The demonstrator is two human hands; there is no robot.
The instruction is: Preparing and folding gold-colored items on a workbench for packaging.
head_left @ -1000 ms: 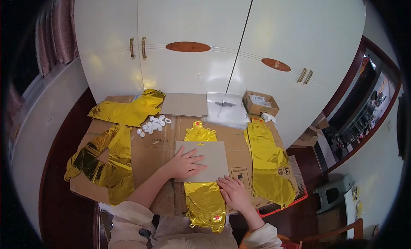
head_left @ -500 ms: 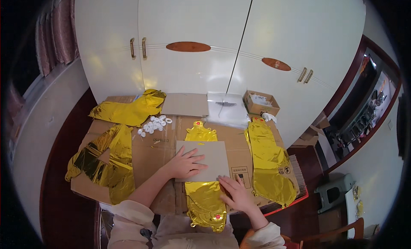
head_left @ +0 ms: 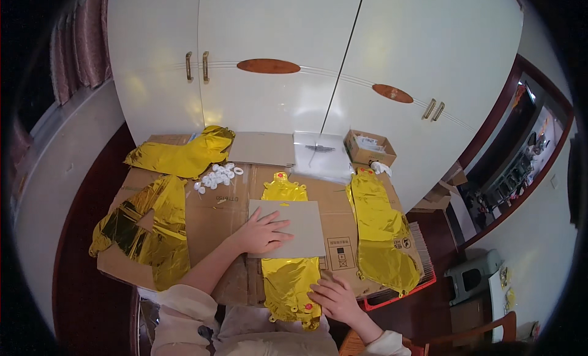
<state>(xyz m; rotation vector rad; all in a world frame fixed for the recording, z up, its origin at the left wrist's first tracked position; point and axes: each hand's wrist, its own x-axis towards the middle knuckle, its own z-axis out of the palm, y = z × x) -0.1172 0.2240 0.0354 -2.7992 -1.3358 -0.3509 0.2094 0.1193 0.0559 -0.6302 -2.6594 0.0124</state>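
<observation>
A flat, gold foil balloon [head_left: 288, 279] lies lengthwise on the cardboard before me, with small tabs and red spots at both ends. Across its middle rests a grey card [head_left: 303, 230] with a small slot at the top, through which gold shows. My left hand [head_left: 263, 232] presses flat on the card, fingers spread. At the foil's lower right edge is my right hand [head_left: 335, 299], its fingers slightly bent and apart, the tips touching the foil. Its underside is hidden.
More gold foil balloons lie at the right [head_left: 383, 233], left [head_left: 168, 233] and back left [head_left: 184, 157]. White rings [head_left: 214, 177] sit in a pile. Behind are a grey sheet [head_left: 260, 149], clear plastic bags [head_left: 318, 157] and a small carton [head_left: 370, 149]. White cabinets [head_left: 263, 105] stand beyond.
My right hand has slid from the card's lower right corner down along the foil's right edge toward me. The left hand stays on the card.
</observation>
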